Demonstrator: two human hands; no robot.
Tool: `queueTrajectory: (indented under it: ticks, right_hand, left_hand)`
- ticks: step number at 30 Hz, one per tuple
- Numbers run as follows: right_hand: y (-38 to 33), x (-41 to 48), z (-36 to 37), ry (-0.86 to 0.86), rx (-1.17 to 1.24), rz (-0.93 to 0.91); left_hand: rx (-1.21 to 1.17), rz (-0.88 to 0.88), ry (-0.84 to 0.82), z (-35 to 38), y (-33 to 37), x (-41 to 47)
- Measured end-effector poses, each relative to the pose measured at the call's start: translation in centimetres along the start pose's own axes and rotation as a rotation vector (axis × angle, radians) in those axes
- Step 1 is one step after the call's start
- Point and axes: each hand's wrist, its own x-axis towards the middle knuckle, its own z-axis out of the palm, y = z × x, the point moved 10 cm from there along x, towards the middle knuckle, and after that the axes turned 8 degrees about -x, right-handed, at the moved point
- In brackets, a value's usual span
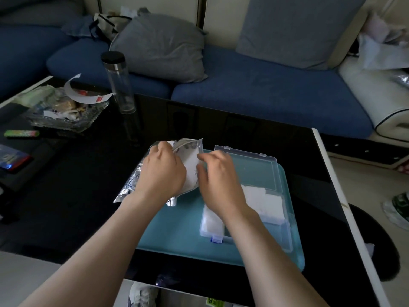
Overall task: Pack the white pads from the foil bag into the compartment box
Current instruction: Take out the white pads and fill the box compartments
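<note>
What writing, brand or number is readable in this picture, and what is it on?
No text reads clearly.
Silver foil bag: dark print, too blurred to read.
Yellow-green tag at the bottom edge: dark marks, too blurred to read.
Red label on the white paper strip: too small to read.

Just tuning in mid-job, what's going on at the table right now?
A person is packing by hand. The left hand grips the foil bag at the edge of the teal mat, while the right hand pinches a white pad at the bag's mouth. The compartment box lies open on the mat beside them, with packed pads already in some compartments. Its near right compartment looks empty.
</note>
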Motion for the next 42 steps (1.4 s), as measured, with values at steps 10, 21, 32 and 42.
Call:
queueTrajectory:
  ticks: [10, 21, 32, 42]
  right_hand:
    - [-0.8, 1.5, 3.6, -0.086, -0.102, 0.076]
    - [1.3, 2.4, 4.5, -0.014, 0.322, 0.474]
    - [0.7, 2.5, 3.7, 0.003, 0.357, 0.539]
    - [4.1, 2.0, 2.5, 0.142, 0.737, 0.613]
  left_hand:
    - [-0.138, -0.043, 0.074, -1.6, -0.5, 0.8]
    - [-0.261, -0.157, 0.068, -1.8, -1.8, 0.8]
    - [-0.215, -0.115, 0.033, -1.0, -1.6, 1.3]
    - [-0.036, -0.1, 0.064, -0.4, -2.5, 2.0]
